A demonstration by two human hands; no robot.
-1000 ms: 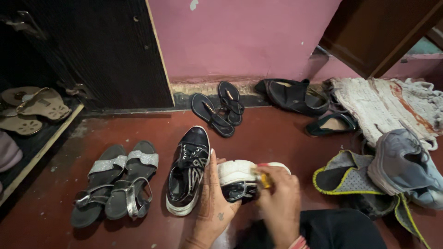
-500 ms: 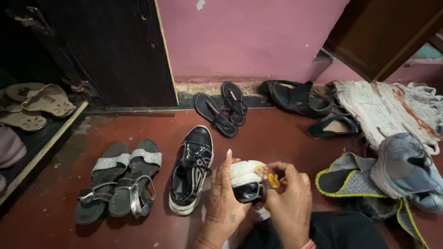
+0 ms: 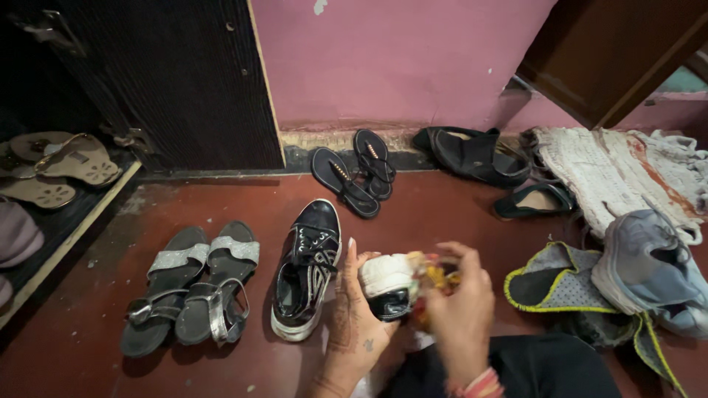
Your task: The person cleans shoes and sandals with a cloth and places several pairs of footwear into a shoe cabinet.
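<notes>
Floor [image 3: 457, 214], contents: lone sneaker [image 3: 306, 271] at centre; pair of strapped sandals [image 3: 188, 291] to its left; held shoe [image 3: 389, 286] just to its right, between left hand [image 3: 352, 324] and right hand [image 3: 461, 309]. Pair of flat sandals [image 3: 354, 173] behind, at the wall edge; slip-on shoes [image 3: 472, 155] right of those. Right edge: cloth mat [image 3: 619, 173], grey sneaker [image 3: 649, 269] before it. Left edge: shelf [image 3: 66, 236] bearing slippers [image 3: 59, 169].

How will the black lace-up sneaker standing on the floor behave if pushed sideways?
The black sneaker probably slides rather than tips: its wide white sole sits flat on the smooth red floor. The glossy upper looks fairly stiff. Its loose laces may drag or snag.
</notes>
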